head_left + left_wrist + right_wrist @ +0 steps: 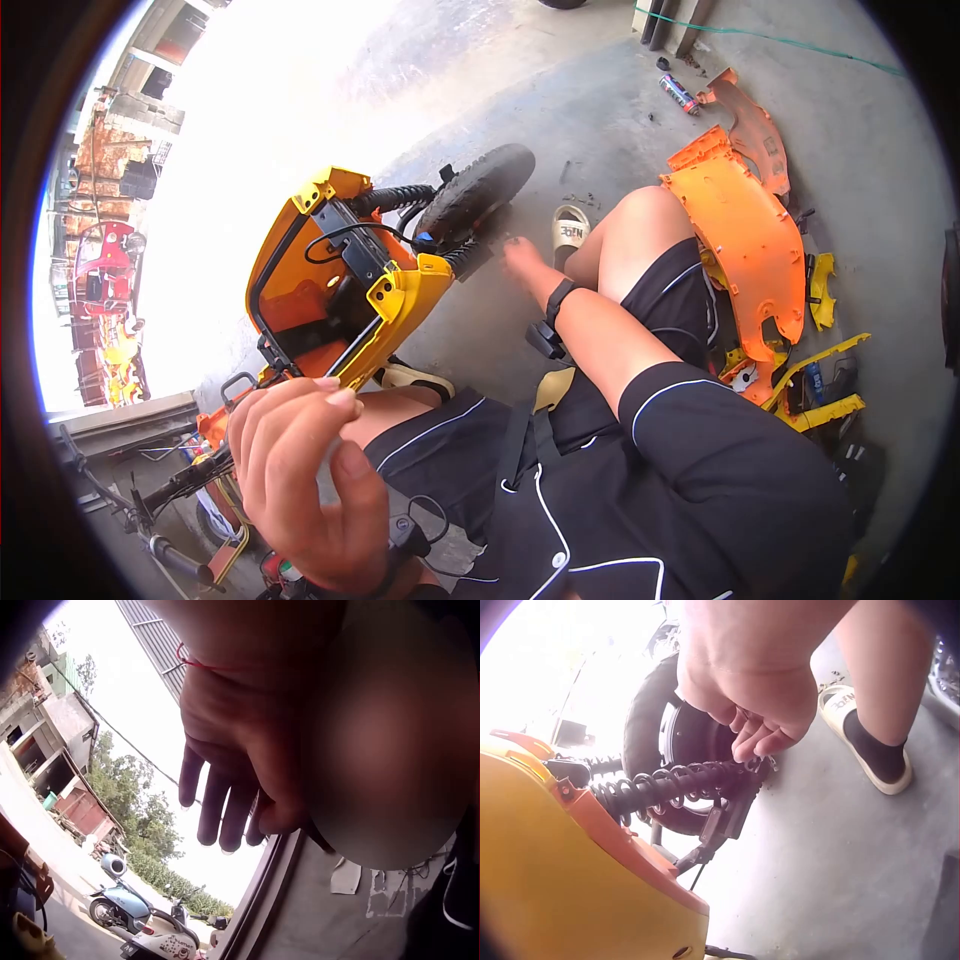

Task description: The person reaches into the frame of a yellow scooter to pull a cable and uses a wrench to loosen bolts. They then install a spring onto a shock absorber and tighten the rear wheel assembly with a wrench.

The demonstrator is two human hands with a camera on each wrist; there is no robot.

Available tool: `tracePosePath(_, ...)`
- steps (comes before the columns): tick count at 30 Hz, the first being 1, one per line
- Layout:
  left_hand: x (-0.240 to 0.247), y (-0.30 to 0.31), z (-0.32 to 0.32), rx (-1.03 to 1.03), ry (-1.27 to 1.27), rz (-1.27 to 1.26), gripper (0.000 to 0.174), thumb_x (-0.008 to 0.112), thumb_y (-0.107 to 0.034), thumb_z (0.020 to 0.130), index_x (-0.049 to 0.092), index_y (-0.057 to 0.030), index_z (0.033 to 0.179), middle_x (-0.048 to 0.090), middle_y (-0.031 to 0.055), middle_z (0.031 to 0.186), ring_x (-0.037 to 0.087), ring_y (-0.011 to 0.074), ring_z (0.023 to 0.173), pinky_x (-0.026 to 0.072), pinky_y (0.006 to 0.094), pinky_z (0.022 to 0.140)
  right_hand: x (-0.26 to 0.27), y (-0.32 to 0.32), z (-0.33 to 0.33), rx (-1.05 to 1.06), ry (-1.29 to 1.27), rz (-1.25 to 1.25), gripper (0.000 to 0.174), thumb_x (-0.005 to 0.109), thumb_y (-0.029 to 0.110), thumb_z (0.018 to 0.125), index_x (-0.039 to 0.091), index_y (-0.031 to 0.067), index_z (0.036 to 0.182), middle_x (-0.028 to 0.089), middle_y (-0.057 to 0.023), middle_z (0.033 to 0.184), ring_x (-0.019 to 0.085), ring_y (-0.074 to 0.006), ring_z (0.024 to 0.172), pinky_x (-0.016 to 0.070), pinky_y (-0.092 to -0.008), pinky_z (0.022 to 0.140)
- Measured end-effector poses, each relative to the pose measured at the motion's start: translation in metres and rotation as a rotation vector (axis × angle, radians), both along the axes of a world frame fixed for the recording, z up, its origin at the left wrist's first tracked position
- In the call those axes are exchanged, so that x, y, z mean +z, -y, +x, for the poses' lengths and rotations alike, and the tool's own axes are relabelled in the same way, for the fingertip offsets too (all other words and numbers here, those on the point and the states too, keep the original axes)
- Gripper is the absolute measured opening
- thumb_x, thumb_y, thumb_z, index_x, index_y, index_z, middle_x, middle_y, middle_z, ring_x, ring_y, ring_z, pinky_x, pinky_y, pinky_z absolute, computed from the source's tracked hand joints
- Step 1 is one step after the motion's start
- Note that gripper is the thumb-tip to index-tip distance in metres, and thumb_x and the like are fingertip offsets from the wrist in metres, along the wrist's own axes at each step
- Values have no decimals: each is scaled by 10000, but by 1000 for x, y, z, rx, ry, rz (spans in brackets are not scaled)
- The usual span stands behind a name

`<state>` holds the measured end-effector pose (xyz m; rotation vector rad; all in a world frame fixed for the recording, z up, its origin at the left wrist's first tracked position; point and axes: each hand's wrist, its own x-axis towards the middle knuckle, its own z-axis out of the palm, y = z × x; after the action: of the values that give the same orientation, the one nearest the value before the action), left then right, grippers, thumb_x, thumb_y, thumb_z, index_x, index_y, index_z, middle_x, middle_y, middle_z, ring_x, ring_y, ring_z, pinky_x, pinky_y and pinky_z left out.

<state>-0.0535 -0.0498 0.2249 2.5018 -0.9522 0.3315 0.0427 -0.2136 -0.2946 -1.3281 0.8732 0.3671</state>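
Observation:
Fingers loosely bent, the left hand [310, 480] is raised close to the head camera; in the left wrist view the left hand [240, 765] hangs relaxed with nothing seen in it. The right hand [525, 262] is beside the black wheel [480, 188] of a yellow and orange vehicle body [405, 315]. In the right wrist view the right hand [750, 690] has curled fingers at the lower end of a coil-spring shock absorber [667, 787]; small metal bits show beneath the fingertips. Whether they pinch anything is hidden.
Orange panels [745, 235] and yellow trim pieces [825, 412] lie on the floor at the right, with a spray can [680, 95] beyond. A sandalled foot [570, 232] stands near the wheel. Handlebars [180, 480] are at the lower left.

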Motion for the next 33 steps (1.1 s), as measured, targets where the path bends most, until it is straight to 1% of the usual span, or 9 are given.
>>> tracePosePath(3,60,31,-36,-247,-99,363,298,629,-3,788,614,-54,1081,607,67,808,659,296,838,514,504,857,7,13,-13,65,-23,31,385,474,263,995,491,98,1343,676,-129,970,645,-233,729,513,-382,625)
tracePosePath(4,73,34,-35,-301,-205,395,287,714,-217,833,750,-142,1108,706,112,987,694,291,941,515,417,890,9,12,-17,33,-37,43,364,470,271,1001,502,104,1322,679,-124,984,651,-225,750,515,-383,638)
tracePosePath(5,74,39,-44,-324,-215,428,337,711,-178,763,732,-192,1100,651,44,998,670,241,963,494,391,916,13,12,-23,56,-51,35,364,470,271,1001,502,104,1322,679,-124,984,651,-225,750,515,-383,638)
tracePosePath(6,43,26,-49,-444,62,331,399,736,-219,725,724,-184,1122,658,49,1008,671,241,975,502,395,914,18,12,-25,69,-85,39,359,467,277,1004,505,105,1317,679,-118,988,652,-223,753,515,-381,643)
tracePosePath(9,27,35,-70,-455,173,345,373,742,-226,774,713,-195,1145,654,39,1035,657,222,1021,504,461,968,26,6,-23,122,-99,62,352,462,284,1009,510,107,1309,679,-106,992,653,-217,761,515,-377,652)
tracePosePath(19,11,62,-65,-452,16,437,341,727,-225,787,719,-178,1125,660,33,1010,653,222,996,492,454,936,47,-3,-23,221,-63,73,341,500,282,1004,537,118,1300,688,-111,1071,668,-210,818,513,-360,673)
tracePosePath(21,4,66,-72,-490,-54,433,334,724,-225,790,720,-174,1120,662,31,1004,652,222,991,489,453,928,46,-7,-27,175,-36,69,297,414,268,1030,563,84,1209,671,-110,952,624,-193,691,454,-350,580)
tracePosePath(26,-19,82,-68,-590,-186,453,318,716,-224,797,723,-165,1109,665,28,991,650,222,977,482,449,910,36,-6,-25,209,-55,110,366,411,244,1022,498,94,1345,669,-115,970,629,-196,688,452,-346,597)
tracePosePath(33,-31,111,-57,-766,-242,498,296,704,-223,807,727,-151,1093,670,23,971,647,223,957,473,445,885,45,-2,-32,139,-63,82,369,405,212,1009,498,96,1346,680,-127,997,644,-211,710,463,-362,614)
